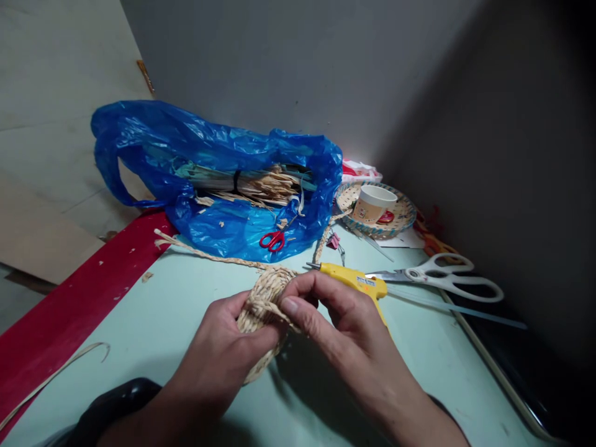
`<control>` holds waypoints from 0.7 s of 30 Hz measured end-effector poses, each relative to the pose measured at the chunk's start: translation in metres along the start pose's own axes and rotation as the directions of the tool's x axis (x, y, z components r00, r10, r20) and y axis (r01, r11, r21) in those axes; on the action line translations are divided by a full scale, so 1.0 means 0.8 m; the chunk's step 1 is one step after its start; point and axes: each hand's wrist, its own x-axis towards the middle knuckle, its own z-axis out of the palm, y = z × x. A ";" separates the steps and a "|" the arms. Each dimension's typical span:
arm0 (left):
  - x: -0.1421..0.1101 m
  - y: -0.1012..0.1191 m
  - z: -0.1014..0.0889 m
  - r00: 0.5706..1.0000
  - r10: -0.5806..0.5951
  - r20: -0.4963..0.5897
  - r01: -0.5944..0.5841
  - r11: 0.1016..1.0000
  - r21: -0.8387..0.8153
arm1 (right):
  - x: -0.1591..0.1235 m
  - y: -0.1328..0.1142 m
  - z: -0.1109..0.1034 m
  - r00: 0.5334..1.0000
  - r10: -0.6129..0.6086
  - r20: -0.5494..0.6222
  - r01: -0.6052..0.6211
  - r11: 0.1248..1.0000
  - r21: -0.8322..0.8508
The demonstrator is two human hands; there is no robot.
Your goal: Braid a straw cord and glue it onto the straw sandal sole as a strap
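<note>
I am holding the woven straw piece point(272, 285) before the blue bag point(209, 138), its long axis pointing toward the bag. My left hand point(221, 340) is gripping its body; my right hand point(349, 323) is pinching a strand point(270, 307). White-handled scissors point(414, 275) are lying right of the bag.

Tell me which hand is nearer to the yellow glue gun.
Right. The right hand is close to the glue gun, partly covering it from view; the left hand is farther off, to its left, holding the woven piece.
</note>
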 end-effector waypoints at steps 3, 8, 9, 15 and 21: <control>0.000 -0.001 0.000 1.000 -0.005 0.006 0.006 1.000 -0.025 | 0.000 0.002 0.000 1.000 -0.003 -0.004 0.003 1.000 -0.009; -0.002 0.003 0.003 1.000 -0.028 0.003 0.028 0.996 -0.081 | -0.003 0.010 0.002 0.994 -0.107 -0.038 0.100 0.984 -0.146; -0.003 0.004 0.003 1.000 -0.028 0.002 0.028 0.996 -0.079 | -0.005 0.011 0.002 0.989 -0.141 -0.041 0.132 0.976 -0.172; -0.003 0.005 0.003 0.998 0.038 -0.043 -0.037 0.999 0.003 | -0.012 0.013 0.001 0.966 -0.260 -0.001 0.247 0.919 -0.307; -0.001 0.007 0.001 0.997 0.061 -0.042 -0.058 0.996 0.071 | -0.016 0.012 0.001 0.958 -0.286 0.004 0.270 0.901 -0.340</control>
